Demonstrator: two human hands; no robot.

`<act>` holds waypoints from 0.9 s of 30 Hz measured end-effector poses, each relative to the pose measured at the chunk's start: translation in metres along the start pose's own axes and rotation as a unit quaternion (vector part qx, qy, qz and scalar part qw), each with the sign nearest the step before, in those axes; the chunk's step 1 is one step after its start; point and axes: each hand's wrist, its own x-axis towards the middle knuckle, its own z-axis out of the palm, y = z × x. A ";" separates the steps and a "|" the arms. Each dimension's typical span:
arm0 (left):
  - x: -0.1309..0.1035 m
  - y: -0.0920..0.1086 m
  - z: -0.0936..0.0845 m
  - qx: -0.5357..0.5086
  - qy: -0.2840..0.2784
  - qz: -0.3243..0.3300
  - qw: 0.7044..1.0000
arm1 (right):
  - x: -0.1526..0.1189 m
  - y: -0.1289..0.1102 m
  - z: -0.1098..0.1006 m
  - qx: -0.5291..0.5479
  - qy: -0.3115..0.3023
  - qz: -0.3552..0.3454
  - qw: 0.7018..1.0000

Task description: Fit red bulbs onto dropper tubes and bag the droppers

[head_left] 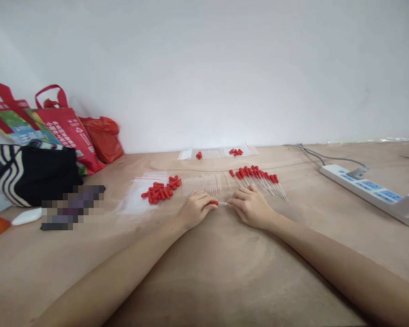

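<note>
My left hand (195,210) is closed around a red rubber dropper bulb (212,203). From the bulb a thin clear dropper tube (223,204) runs to my right hand (251,206), whose fingertips pinch its other end. How far the tube sits inside the bulb is hidden. Loose red bulbs (159,192) lie in a heap left of my left hand. Beyond my hands is a row of bare clear tubes (202,183). Behind my right hand several droppers (259,177) with red bulbs on lie side by side.
A clear plastic bag (136,200) lies under some loose bulbs. More bulbs and tubes rest on bags (186,155) by the wall. A white power strip (371,188) with a grey cable is at right. Shopping bags (70,127) and a black bag (42,172) stand at left.
</note>
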 end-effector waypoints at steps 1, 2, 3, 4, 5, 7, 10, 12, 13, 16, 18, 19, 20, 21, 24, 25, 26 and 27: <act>-0.002 -0.001 -0.002 0.002 0.008 -0.009 1.000 | 0.000 0.001 0.000 -0.006 -0.004 0.008 1.000; -0.003 -0.003 -0.004 0.010 0.022 -0.023 0.999 | 0.000 0.004 0.000 -0.011 -0.005 0.023 1.000; -0.006 -0.005 -0.006 0.025 0.038 -0.042 0.998 | 0.000 0.008 0.000 -0.017 -0.004 0.050 0.999; -0.008 -0.008 -0.009 0.046 0.055 -0.063 0.995 | 0.001 0.013 0.000 -0.021 0.001 0.089 0.996; -0.011 -0.011 -0.012 0.070 0.067 -0.086 0.991 | 0.003 0.018 0.001 -0.024 0.009 0.137 0.990; -0.017 -0.018 -0.017 0.114 0.077 -0.124 0.983 | 0.009 0.031 0.005 -0.025 0.023 0.240 0.970; -0.023 -0.027 -0.024 0.155 0.077 -0.160 0.972 | 0.022 0.044 0.015 -0.022 0.017 0.342 0.939; -0.025 -0.030 -0.027 0.181 0.081 -0.188 0.962 | 0.032 0.048 0.022 -0.024 0.002 0.378 0.926; -0.025 -0.030 -0.029 0.195 0.083 -0.207 0.955 | 0.035 0.048 0.025 -0.025 -0.007 0.390 0.920; -0.024 -0.031 -0.035 0.242 0.089 -0.255 0.932 | 0.040 0.046 0.031 -0.035 -0.035 0.415 0.909; -0.023 -0.032 -0.039 0.275 0.082 -0.272 0.918 | 0.040 0.044 0.031 -0.042 -0.048 0.420 0.905; -0.024 -0.033 -0.041 0.290 0.076 -0.276 0.913 | 0.040 0.043 0.031 -0.046 -0.049 0.419 0.906; -0.024 -0.034 -0.043 0.304 0.068 -0.276 0.909 | 0.040 0.042 0.030 -0.049 -0.047 0.415 0.907; -0.024 -0.035 -0.045 0.316 0.060 -0.274 0.906 | 0.040 0.041 0.029 -0.050 -0.043 0.409 0.910; -0.026 -0.039 -0.048 0.343 0.041 -0.268 0.899 | 0.047 0.037 0.028 -0.042 -0.046 0.391 0.918; -0.027 -0.041 -0.048 0.349 0.037 -0.270 0.897 | 0.050 0.035 0.029 -0.037 -0.056 0.388 0.919; -0.028 -0.043 -0.048 0.354 0.033 -0.274 0.894 | 0.054 0.033 0.030 -0.034 -0.071 0.387 0.919; -0.028 -0.045 -0.048 0.357 0.031 -0.279 0.891 | 0.057 0.032 0.031 -0.034 -0.087 0.388 0.917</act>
